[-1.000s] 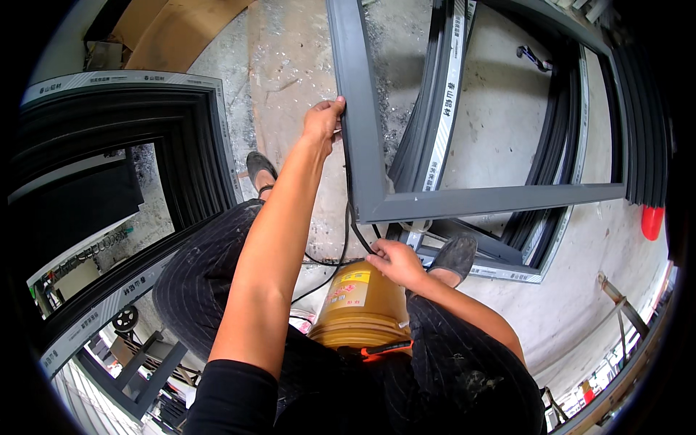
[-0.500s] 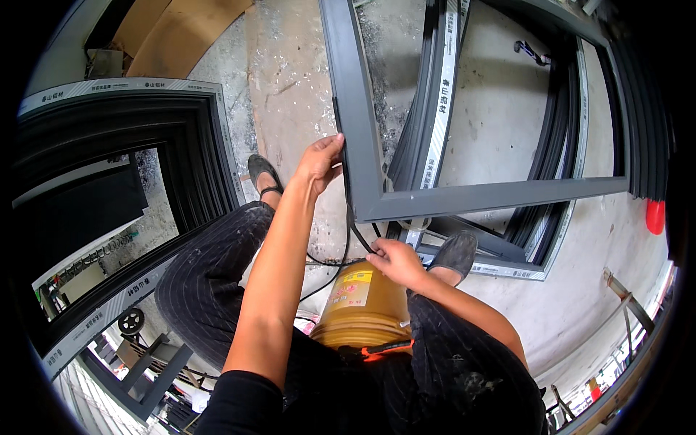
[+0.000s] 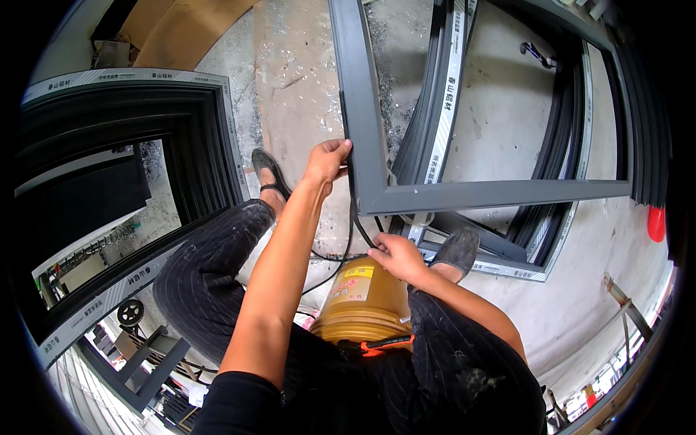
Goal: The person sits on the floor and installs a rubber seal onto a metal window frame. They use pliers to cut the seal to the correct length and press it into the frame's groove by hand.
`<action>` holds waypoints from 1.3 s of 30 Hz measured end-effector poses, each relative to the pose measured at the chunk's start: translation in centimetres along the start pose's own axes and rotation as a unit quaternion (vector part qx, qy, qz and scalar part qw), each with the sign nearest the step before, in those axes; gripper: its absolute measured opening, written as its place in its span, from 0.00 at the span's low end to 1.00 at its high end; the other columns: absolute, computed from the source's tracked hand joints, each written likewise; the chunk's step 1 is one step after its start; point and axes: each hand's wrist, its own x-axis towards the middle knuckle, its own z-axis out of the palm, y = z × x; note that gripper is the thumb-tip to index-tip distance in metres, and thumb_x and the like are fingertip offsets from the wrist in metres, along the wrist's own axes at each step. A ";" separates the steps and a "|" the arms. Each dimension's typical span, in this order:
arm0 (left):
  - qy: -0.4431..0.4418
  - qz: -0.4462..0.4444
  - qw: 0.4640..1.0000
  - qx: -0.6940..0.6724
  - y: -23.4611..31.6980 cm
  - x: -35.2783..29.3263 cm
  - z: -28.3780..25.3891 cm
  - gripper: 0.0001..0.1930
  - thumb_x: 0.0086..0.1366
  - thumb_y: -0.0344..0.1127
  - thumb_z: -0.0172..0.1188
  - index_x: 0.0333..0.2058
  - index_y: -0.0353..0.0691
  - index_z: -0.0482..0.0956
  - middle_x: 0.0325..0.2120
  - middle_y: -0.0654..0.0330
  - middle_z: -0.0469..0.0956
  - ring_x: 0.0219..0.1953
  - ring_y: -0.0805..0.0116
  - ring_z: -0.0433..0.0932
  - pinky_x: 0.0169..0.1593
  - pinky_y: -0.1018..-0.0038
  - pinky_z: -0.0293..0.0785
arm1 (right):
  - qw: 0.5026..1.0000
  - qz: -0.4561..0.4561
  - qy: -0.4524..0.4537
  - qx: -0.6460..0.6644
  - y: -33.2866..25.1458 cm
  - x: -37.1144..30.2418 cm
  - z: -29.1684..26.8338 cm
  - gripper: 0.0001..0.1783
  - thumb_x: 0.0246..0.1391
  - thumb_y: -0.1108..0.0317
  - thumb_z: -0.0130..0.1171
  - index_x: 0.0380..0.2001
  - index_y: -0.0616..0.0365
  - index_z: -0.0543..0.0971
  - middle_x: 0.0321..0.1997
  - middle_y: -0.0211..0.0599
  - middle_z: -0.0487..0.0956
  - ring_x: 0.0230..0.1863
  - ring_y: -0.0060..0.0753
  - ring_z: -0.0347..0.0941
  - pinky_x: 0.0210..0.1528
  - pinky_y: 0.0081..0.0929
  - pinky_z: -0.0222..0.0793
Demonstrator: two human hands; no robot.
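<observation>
A grey metal window frame (image 3: 500,194) stands tilted in front of me, its near corner above a yellow-brown bucket (image 3: 366,319). My left hand (image 3: 328,165) is closed at the frame's left outer edge, thumb and forefinger pinching a thin black rubber strip (image 3: 353,199) against it. From there the strip hangs down past the corner. Below the corner, my right hand (image 3: 395,255) pinches a lower part of the strip, just over the bucket. More black strip loops toward the floor left of the bucket. An orange and black hand tool (image 3: 384,345) lies at the bucket's near side.
Stacked dark frames with pale printed tape (image 3: 232,145) stand at the left. More taped frames (image 3: 444,109) lean behind the grey one. Cardboard (image 3: 192,29) lies at the far left. Shavings litter the floor (image 3: 290,80). A red object (image 3: 655,223) hangs at the right.
The whole scene has shifted slightly to the right in view. Both hands keep their pinch, with the left hand at nearly the same spot on the frame's edge.
</observation>
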 end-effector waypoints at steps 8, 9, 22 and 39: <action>0.038 0.074 0.991 0.108 -3.3 0.3 -0.2 0.12 0.69 0.41 0.53 0.40 0.38 0.77 0.29 0.66 0.78 0.31 0.75 0.75 0.37 0.75 0.71 | 1.000 0.002 -0.010 0.007 0.0 0.1 0.0 0.15 0.52 0.59 0.61 0.32 0.61 0.76 0.29 0.48 0.78 0.32 0.51 0.76 0.33 0.41 0.70; 0.066 0.103 0.979 0.163 -3.1 0.5 0.3 0.12 0.69 0.41 0.53 0.39 0.38 0.77 0.29 0.67 0.78 0.30 0.77 0.74 0.35 0.77 0.70 | 1.000 0.001 -0.008 0.000 -0.1 0.1 0.0 0.15 0.52 0.59 0.60 0.32 0.61 0.76 0.29 0.48 0.78 0.32 0.51 0.76 0.33 0.41 0.70; 0.061 0.053 0.996 0.034 -4.0 -2.3 1.2 0.14 0.69 0.40 0.54 0.42 0.34 0.77 0.30 0.65 0.78 0.31 0.76 0.75 0.36 0.76 0.74 | 1.000 -0.004 -0.004 0.007 -0.5 0.0 -0.3 0.15 0.52 0.59 0.61 0.30 0.62 0.76 0.28 0.48 0.78 0.30 0.51 0.75 0.32 0.40 0.69; 0.033 0.066 0.997 0.013 -7.5 -4.0 0.3 0.14 0.70 0.41 0.53 0.41 0.35 0.78 0.29 0.64 0.79 0.29 0.75 0.76 0.35 0.76 0.75 | 1.000 0.005 -0.009 0.016 -0.5 -0.2 -0.4 0.15 0.52 0.58 0.61 0.30 0.60 0.76 0.28 0.45 0.79 0.31 0.49 0.76 0.32 0.39 0.70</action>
